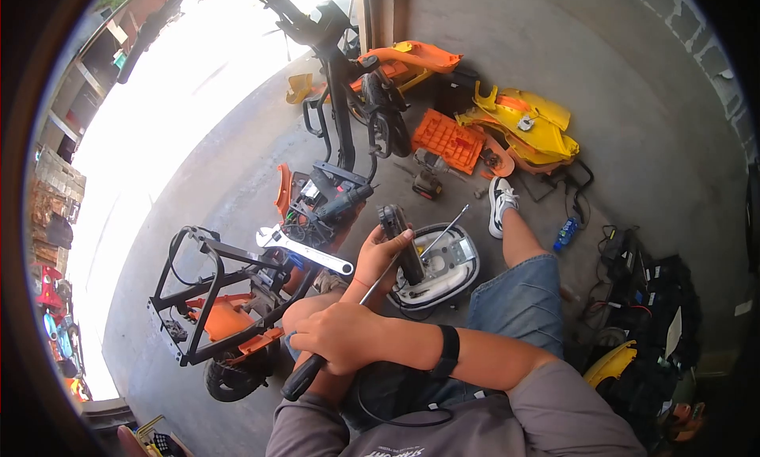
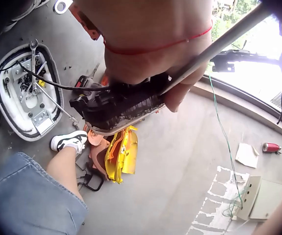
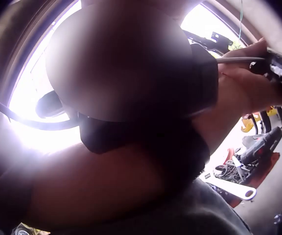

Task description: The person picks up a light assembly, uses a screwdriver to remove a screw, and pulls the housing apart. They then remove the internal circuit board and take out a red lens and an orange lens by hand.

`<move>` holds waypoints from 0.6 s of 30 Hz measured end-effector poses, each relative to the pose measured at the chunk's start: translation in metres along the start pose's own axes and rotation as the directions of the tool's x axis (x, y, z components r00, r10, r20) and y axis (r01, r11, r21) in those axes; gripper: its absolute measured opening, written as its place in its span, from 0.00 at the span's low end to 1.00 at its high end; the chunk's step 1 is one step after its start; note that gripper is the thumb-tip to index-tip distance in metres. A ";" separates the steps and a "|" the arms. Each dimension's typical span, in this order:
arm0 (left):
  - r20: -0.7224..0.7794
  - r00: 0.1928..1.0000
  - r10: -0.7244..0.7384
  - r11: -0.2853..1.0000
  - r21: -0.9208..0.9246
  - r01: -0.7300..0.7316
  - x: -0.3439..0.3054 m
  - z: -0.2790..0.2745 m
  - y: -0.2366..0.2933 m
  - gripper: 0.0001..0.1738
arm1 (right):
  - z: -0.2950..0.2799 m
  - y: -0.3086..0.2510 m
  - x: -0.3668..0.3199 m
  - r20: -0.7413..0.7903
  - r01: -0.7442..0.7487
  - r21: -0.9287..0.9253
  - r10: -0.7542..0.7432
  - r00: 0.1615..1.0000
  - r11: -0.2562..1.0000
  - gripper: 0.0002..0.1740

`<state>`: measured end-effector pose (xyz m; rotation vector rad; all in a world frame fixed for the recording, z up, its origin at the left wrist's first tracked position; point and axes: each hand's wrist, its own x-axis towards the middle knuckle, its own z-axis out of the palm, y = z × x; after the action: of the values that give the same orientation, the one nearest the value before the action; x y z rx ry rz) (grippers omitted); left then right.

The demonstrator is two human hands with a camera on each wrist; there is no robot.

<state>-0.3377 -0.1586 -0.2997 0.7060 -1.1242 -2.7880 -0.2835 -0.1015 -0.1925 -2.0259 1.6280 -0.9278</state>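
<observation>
My left hand (image 1: pixel 378 257) holds a black ribbed part (image 1: pixel 400 237) up in front of me, thumb on one side and fingers curled round it. In the left wrist view the same black part (image 2: pixel 116 105) sits under my left hand (image 2: pixel 151 44), with a black cable trailing from it. My right hand (image 1: pixel 336 337) grips the black handle of a long screwdriver (image 1: pixel 305 376). Its metal shaft (image 2: pixel 219 44) runs up along the part. In the right wrist view that shaft (image 3: pixel 239 59) reaches the left hand (image 3: pixel 246 85); my right hand is hidden there.
I sit on a concrete floor. A white oval housing (image 1: pixel 443 268) with wiring lies by my knee. An adjustable wrench (image 1: pixel 305 251), a drill (image 1: pixel 340 202), a black frame with orange parts (image 1: pixel 214 298), a scooter stem (image 1: pixel 340 85) and yellow and orange panels (image 1: pixel 526 124) surround me.
</observation>
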 end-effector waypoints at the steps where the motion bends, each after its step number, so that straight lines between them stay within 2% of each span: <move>1: 0.001 1.000 0.004 1.000 0.000 -0.004 0.000 0.000 0.001 0.18 | -0.002 -0.001 -0.002 -0.072 0.063 0.015 -0.062 0.996 0.998 0.18; 2: 0.027 1.000 0.012 1.000 -0.015 -0.011 0.001 -0.001 0.002 0.19 | 0.000 -0.002 -0.002 -0.068 0.062 0.013 -0.061 0.996 0.998 0.18; 4: 0.055 0.998 0.019 0.999 -0.041 -0.017 -0.003 0.006 0.007 0.20 | 0.005 -0.007 -0.006 -0.211 0.124 -0.039 -0.129 0.969 0.992 0.18; 5: 0.050 0.998 0.036 0.997 -0.063 -0.033 -0.006 0.009 0.011 0.21 | 0.005 -0.010 -0.009 -0.203 0.123 -0.041 -0.129 0.971 0.992 0.18; 7: 0.056 0.996 0.076 0.994 -0.080 -0.071 -0.007 0.009 0.016 0.23 | -0.005 -0.024 -0.013 -0.239 0.039 -0.265 -0.105 0.965 0.964 0.24; 8: 0.054 0.995 0.088 0.993 -0.084 -0.083 -0.005 0.007 0.017 0.23 | -0.009 -0.028 -0.017 -0.232 0.050 -0.269 -0.115 0.966 0.962 0.24; 11: 0.006 0.992 0.126 0.987 -0.105 -0.125 -0.004 0.011 0.021 0.22 | -0.015 -0.041 -0.036 -0.264 -0.145 -0.512 0.006 0.964 0.847 0.27; 12: 0.002 0.991 0.136 0.984 -0.115 -0.135 -0.002 0.009 0.021 0.22 | -0.015 -0.041 -0.040 -0.252 -0.134 -0.516 -0.001 0.968 0.846 0.27; 15: 0.020 0.980 0.200 0.975 -0.099 -0.197 0.006 0.010 0.016 0.23 | -0.002 -0.043 -0.054 -0.298 -0.221 -0.473 0.081 0.951 0.853 0.27; 18: 0.058 0.958 0.281 0.959 -0.066 -0.277 0.007 0.017 0.021 0.23 | 0.010 -0.038 -0.062 -0.291 -0.207 -0.423 0.085 0.953 0.882 0.26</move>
<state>-0.3543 -0.1645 -0.2778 0.4133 -1.0564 -2.6084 -0.2560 -0.0332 -0.1906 -2.0849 2.2913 -0.8528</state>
